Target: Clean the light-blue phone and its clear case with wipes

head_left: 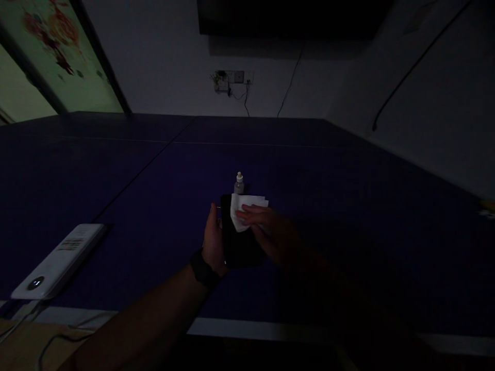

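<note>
In the middle of the head view my left hand (214,239) grips a black flat rectangular device (240,250), phone-like in shape, by its left edge. The thumb lies along that edge, and the other fingers are hidden beneath. A folded white wipe (240,208) lies on the device's upper part. My right hand (266,226) holds the wipe against the dark surface, fingers pointing left. Just beyond the device's far edge stands a small clear dropper bottle (238,184) with a white cap, its lower part hidden. A dark watch (203,269) is on my left wrist.
A white power bank (60,262) with cables lies at the left on the dark blue table (147,206). Sockets (234,78) with hanging cords are on the far wall, below a black screen (294,18). The room is dim; a small yellow-and-white thing (488,208) shows at the right edge.
</note>
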The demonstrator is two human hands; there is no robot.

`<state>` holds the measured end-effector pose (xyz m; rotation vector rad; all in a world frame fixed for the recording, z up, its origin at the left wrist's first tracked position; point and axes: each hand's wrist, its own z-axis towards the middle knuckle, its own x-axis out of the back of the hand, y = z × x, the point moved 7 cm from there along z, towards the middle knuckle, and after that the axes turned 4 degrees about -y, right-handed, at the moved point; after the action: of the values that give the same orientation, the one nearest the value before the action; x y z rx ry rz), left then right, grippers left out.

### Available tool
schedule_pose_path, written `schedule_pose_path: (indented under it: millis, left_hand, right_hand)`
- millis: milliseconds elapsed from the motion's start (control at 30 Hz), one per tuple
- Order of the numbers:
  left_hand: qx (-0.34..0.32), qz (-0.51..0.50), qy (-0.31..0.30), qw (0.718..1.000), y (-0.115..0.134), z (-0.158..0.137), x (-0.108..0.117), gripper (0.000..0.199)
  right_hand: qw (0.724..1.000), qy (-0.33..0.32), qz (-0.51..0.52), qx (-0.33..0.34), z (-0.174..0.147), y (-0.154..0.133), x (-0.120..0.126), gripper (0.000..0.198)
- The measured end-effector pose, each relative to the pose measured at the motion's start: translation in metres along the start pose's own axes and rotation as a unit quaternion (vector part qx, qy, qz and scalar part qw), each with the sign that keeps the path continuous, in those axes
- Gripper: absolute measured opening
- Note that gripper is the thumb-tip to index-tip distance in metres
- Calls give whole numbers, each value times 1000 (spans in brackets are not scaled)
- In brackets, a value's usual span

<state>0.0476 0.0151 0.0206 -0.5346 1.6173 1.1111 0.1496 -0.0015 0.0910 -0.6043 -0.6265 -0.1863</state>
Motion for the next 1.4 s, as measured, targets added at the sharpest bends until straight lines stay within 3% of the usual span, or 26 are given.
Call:
schedule_pose_path:
  millis: [67, 133, 333, 533, 733, 867, 933, 1067, 1233, 1400]
  left_hand:
    - [-10, -10, 19, 1000, 1, 1, 4, 78]
    - [-8, -10, 24, 1000, 1, 2, 5, 81]
    - [9, -11, -18, 1000, 0, 2, -3, 80]
    - [2, -13, 16, 1000, 1, 2, 2, 86]
    - [3, -16, -16, 1000, 1, 0, -5, 84]
    - [-4, -9, 6, 1000, 3, 1, 1, 82]
    - [1, -6, 7, 1000, 2, 2, 3, 81]
    - [-5, -6, -4, 1000, 4, 1, -1, 79]
    - [-9, 3, 17, 1000, 6, 1, 0, 85]
    - [8, 7, -15, 1000, 2, 1, -4, 84]
  right_hand:
    - [996, -56, -19, 68, -2, -9, -8, 29]
    - [993, -75, -23, 90, -5, -8, -8, 32]
    - [995, -14, -82, 50, -4, 9, 8, 28]
    - [991, -61, -48, 113, -6, -6, 1, 33]
    - [994, -9, -87, 57, -4, 6, 10, 30]
    - [991, -59, -45, 108, -4, -2, -3, 36]
    - [992, -66, -40, 97, -6, 0, -3, 34]
    - [996, -18, -85, 38, -5, 10, 6, 30]
    - [993, -64, -63, 71, -2, 0, -4, 32]
    - [999, 8, -44, -8, -5, 11, 10, 24]
